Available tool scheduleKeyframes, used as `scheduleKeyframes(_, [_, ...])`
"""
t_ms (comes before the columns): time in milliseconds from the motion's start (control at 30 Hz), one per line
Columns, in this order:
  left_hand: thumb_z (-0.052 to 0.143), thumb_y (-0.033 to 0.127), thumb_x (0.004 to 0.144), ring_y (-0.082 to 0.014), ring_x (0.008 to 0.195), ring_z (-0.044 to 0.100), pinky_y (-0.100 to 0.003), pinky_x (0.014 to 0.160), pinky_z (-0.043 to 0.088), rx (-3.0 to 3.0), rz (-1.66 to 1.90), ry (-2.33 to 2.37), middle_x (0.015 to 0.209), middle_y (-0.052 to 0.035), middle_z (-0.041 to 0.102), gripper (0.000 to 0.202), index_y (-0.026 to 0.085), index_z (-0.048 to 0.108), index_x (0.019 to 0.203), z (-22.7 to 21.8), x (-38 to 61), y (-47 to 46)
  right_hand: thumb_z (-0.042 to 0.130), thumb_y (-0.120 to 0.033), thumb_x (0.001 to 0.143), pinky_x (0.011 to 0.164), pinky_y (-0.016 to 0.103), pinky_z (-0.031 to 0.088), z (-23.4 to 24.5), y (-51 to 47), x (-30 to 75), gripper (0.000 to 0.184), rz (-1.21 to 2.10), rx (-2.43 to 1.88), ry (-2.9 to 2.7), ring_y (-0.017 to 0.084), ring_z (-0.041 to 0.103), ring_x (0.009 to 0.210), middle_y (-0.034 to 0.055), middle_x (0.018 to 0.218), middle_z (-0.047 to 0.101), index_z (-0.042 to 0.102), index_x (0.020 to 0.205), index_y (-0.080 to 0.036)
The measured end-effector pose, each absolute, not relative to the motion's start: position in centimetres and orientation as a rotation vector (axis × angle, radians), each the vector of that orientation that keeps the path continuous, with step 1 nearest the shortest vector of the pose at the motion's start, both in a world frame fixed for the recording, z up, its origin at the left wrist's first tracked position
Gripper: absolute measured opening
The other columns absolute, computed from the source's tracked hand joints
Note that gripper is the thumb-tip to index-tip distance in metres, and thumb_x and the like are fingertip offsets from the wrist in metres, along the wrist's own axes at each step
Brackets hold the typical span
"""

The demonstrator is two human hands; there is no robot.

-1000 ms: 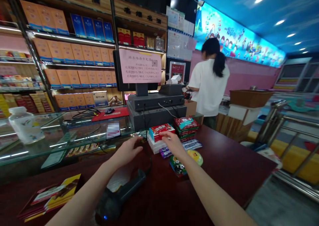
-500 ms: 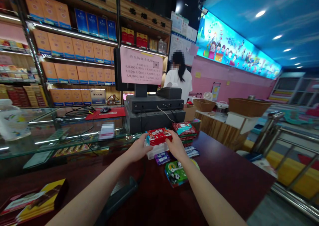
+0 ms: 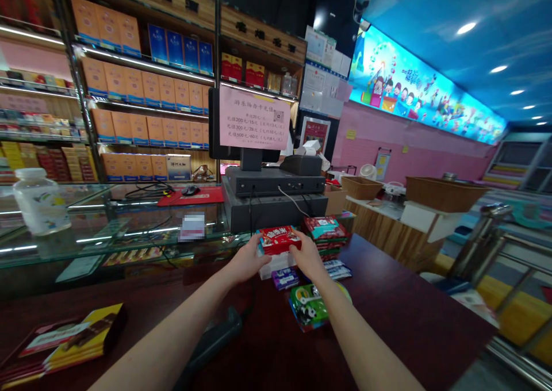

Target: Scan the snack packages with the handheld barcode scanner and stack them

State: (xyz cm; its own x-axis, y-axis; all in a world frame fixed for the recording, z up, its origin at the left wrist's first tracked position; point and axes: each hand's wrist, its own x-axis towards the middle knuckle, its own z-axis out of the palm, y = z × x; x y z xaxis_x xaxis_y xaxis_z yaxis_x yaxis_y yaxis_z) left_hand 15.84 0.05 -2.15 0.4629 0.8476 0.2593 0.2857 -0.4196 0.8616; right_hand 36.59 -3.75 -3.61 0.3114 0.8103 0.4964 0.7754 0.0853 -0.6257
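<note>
Both my hands grip the short ends of a small stack of red snack packets [image 3: 278, 240] with white lettering. My left hand [image 3: 246, 260] closes on its left end and my right hand [image 3: 309, 257] on its right end, thumbs toward me. Directly beneath the packets is a whitish, translucent box [image 3: 276, 263], partly hidden. Close in front lie a purple packet [image 3: 284, 279] and blue-and-white packets [image 3: 337, 269]. My right forearm passes over green packs with a panda picture [image 3: 308, 307]. Beyond my right hand rises a pile of red-brown packs [image 3: 325, 228].
A cash register [image 3: 276, 185] and its monitor with a pink sign [image 3: 254, 118] stand behind the packets. A dark handheld scanner [image 3: 215, 342] lies under my left forearm. Yellow chocolate bars [image 3: 92, 334] lie at left. A glass counter [image 3: 142, 230] holds a white bottle [image 3: 42, 202].
The view has shifted slightly left, so things appear farther right. A person in a white shirt behind the register has dropped out of sight. My hands keep their grip on the red packets.
</note>
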Motion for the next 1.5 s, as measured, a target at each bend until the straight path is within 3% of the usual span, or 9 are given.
scheduleKeyframes(333, [0.071,0.025,0.072,-0.0257,0.122,0.062,-0.045,0.11,0.044,1.773,0.983,0.781,0.127,-0.0116,0.069,0.05,0.019,0.059,0.121,-1.9,11.3,-2.3,0.053,-0.029,0.079,0.105,0.046,0.045,-2.5,-7.5,33.3,0.052,0.183,-1.575,-1.368,0.03,0.061,0.118,0.0125,0.125,0.067,0.062,0.128,-0.016])
scheduleKeyframes(500, [0.068,0.03,0.072,-0.0244,0.123,0.062,-0.046,0.113,0.042,1.725,1.074,0.821,0.129,-0.0102,0.068,0.052,0.018,0.059,0.121,-2.3,7.3,-3.6,0.052,-0.031,0.079,0.099,0.044,0.051,-2.8,-8.2,29.8,0.051,0.321,-1.426,-1.387,0.027,0.063,0.116,0.0112,0.124,0.068,0.063,0.127,-0.019])
scheduleKeyframes(767, [0.057,0.039,0.08,-0.0229,0.11,0.069,-0.04,0.101,0.052,1.85,1.199,1.11,0.115,-0.0046,0.075,0.039,0.022,0.066,0.114,-1.7,-0.3,-6.5,0.052,-0.028,0.081,0.099,0.039,0.054,-3.3,-8.7,23.1,0.042,0.442,-1.205,-1.439,0.025,0.059,0.125,0.0088,0.132,0.064,0.066,0.12,-0.023])
scheduleKeyframes(1000, [0.055,0.041,0.086,-0.0209,0.099,0.073,-0.032,0.089,0.056,1.928,1.311,1.402,0.108,-0.0007,0.077,0.034,0.025,0.069,0.112,-2.5,-5.6,-8.7,0.053,-0.022,0.086,0.107,0.041,0.049,-4.9,-9.1,19.3,0.045,0.657,-1.05,-1.484,0.023,0.062,0.123,0.0084,0.134,0.064,0.06,0.131,-0.023])
scheduleKeyframes(1500, [0.054,0.041,0.091,-0.022,0.113,0.069,-0.033,0.097,0.055,2.093,1.446,1.454,0.13,-0.001,0.069,0.029,0.03,0.069,0.113,-5.2,-8.2,-9.4,0.051,-0.022,0.094,0.109,0.043,0.048,-7.0,-9.3,18.9,0.044,0.829,-0.922,-1.579,0.022,0.058,0.129,0.0068,0.139,0.061,0.055,0.138,-0.028])
